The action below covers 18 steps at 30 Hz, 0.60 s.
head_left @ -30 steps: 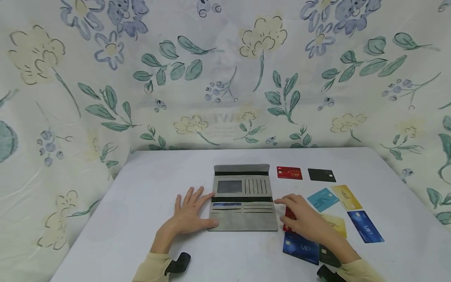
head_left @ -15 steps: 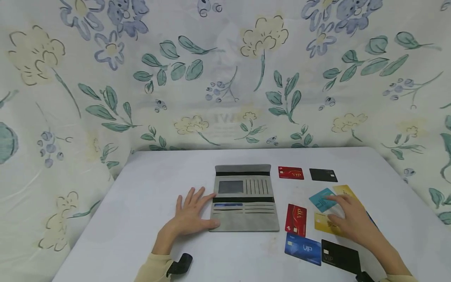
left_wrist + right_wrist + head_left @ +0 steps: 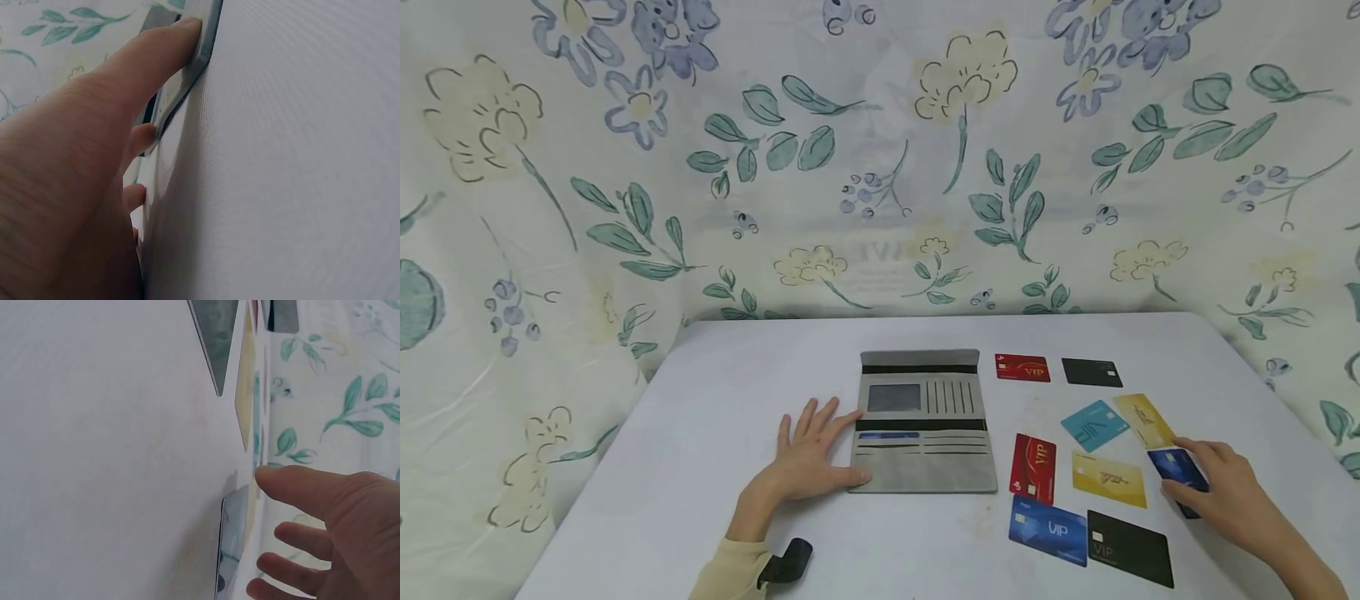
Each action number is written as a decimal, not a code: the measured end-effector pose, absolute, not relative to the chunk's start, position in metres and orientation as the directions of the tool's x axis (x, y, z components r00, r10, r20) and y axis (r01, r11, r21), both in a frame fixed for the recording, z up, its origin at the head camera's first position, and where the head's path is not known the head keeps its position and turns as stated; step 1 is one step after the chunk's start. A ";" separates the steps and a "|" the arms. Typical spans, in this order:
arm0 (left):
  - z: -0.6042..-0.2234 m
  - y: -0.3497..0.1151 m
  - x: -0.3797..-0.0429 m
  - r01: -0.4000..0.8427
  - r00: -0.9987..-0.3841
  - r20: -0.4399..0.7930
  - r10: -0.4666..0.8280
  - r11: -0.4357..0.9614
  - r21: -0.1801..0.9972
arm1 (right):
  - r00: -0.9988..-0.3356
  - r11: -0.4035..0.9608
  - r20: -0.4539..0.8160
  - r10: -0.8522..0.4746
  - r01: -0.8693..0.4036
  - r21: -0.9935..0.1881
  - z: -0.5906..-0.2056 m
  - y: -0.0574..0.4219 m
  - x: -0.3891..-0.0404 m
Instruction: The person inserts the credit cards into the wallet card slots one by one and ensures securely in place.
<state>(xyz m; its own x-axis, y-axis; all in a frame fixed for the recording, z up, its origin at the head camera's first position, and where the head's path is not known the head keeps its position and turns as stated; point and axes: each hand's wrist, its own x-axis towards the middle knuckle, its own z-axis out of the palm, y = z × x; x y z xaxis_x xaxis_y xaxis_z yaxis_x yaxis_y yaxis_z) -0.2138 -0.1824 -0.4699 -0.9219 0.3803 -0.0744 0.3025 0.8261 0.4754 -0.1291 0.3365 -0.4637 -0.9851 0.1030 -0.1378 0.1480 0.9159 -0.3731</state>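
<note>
Resting left of centre in the frame, the left hand has its fingers spread, the thumb on the lower left corner of the unfolded grey wallet and a fingertip at its left edge. At lower right, the right hand is poised over a dark blue card, thumb and fingers parted; whether they touch it I cannot tell. A slanted gold card lies just above that card, a teal card to its left, all on the white tabletop.
</note>
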 end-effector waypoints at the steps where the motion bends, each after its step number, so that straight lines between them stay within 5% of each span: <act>1: -0.470 -0.183 -0.214 0.307 -0.921 -0.069 0.384 0.823 0.477 | -0.983 0.915 -0.148 0.112 0.161 -0.370 -0.464 0.338 -0.128; 18: -0.468 -0.179 -0.213 0.300 -0.919 -0.096 0.382 0.836 0.460 | -0.951 0.924 -0.237 0.199 0.263 -0.278 -0.474 0.352 -0.120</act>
